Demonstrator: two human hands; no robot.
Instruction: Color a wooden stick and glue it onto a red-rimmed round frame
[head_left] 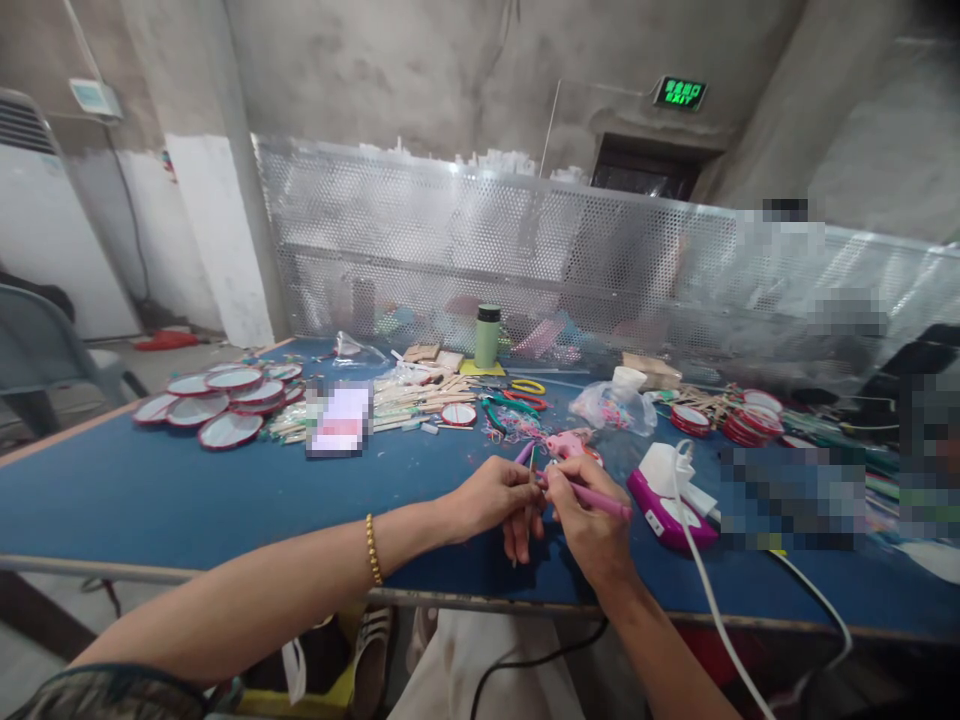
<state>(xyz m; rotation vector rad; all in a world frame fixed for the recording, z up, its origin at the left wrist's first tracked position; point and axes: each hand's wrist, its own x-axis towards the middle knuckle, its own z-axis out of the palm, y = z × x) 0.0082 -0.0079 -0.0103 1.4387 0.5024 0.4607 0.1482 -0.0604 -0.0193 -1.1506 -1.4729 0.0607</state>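
Grip closed in both hands: in the left hand (487, 497), a thin stick (533, 464) pinched roughly upright, apparently to steady it; in the right hand (591, 532), a pink pen-shaped tool (606, 501) held slantwise like a pencil, probably for fine control of the end near the stick. Both held things close together above the front part of the table (360, 500), in full view from overhead. Cannot tell whether tool and stick touch. Just beyond, a pink glue gun (568, 443), tangled coloured strands (516, 430) and green-handled pliers (491, 418), presumably so placed for short reach. At left, red-rimmed discs (231, 430) piled overlapping, perhaps to save space. At right, a magenta power strip (694, 532) with a white cord, likely kept near for ready supply. Farther back, wooden sticks (427, 398) massed lengthwise, and a green bottle (486, 343) upright, perhaps out of the arms' way.
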